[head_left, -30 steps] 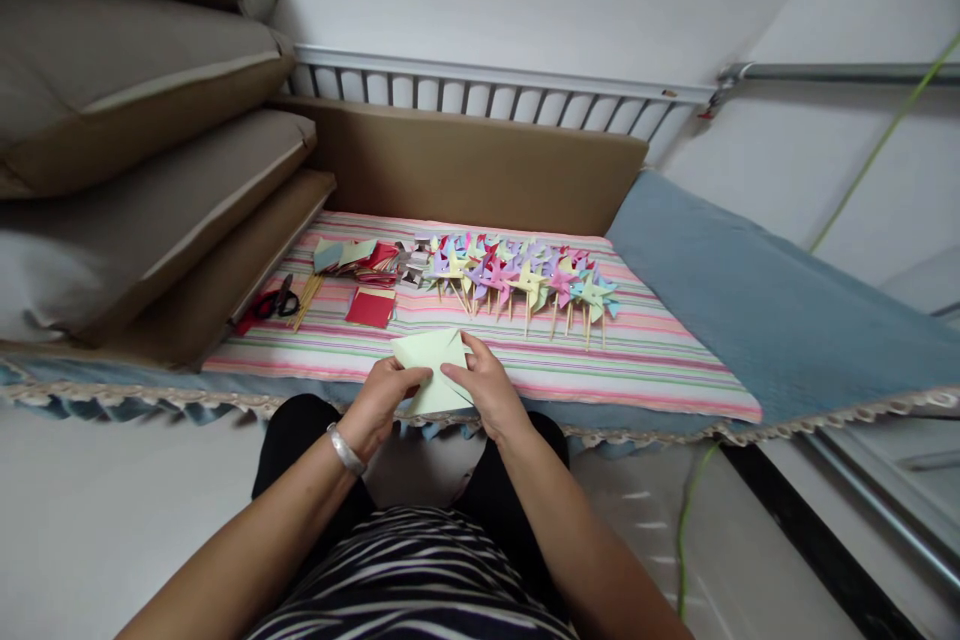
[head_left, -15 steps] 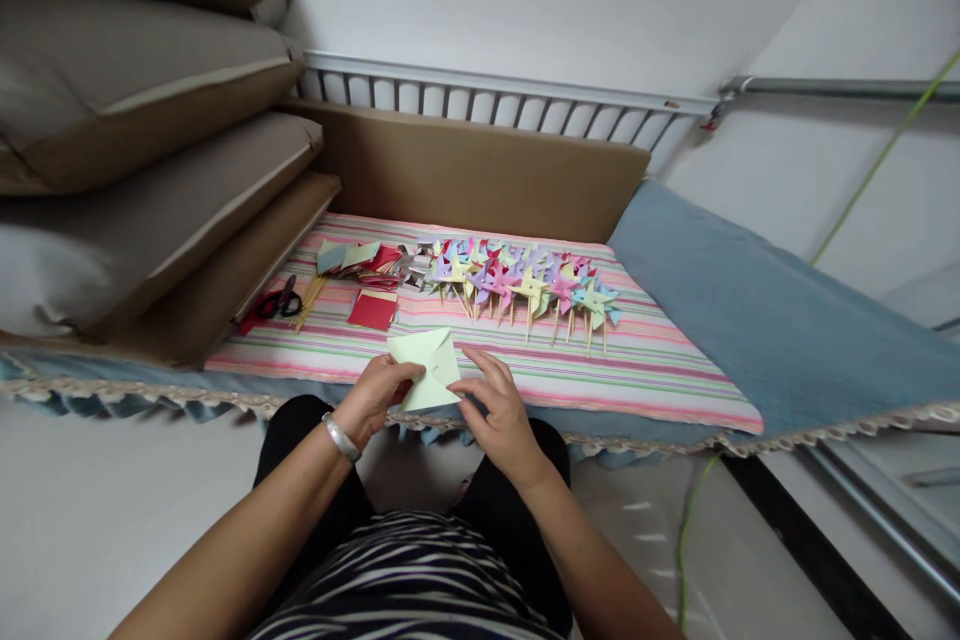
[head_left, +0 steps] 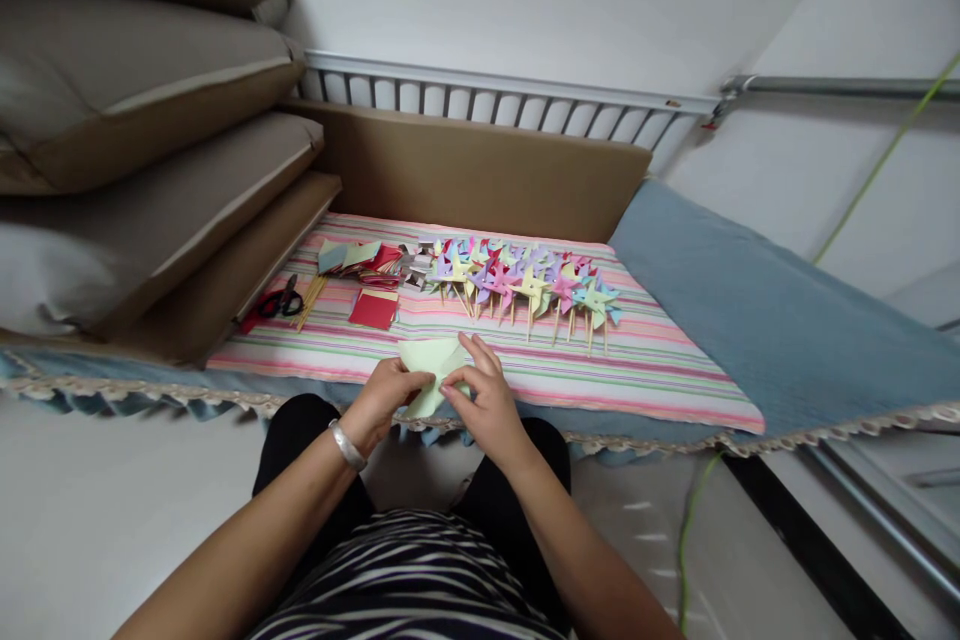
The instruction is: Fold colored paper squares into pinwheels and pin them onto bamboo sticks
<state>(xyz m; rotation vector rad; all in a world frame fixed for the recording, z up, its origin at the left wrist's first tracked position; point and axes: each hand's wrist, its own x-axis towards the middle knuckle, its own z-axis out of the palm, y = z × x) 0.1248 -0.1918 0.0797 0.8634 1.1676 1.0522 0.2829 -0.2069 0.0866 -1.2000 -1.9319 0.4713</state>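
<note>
From my head camera I see my left hand [head_left: 384, 398] and my right hand [head_left: 484, 400] both pinching one pale green paper [head_left: 433, 367] between them, at the near edge of the striped cloth [head_left: 660, 375]. Beyond my hands lies a row of paper pinwheels [head_left: 525, 282]. Beyond my left hand lie a red paper [head_left: 373, 308] and scissors [head_left: 279, 301].

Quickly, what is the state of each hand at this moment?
Left hand: closed on the left edge of the pale green paper.
Right hand: fingertips pinching the same paper at its right side.
</note>
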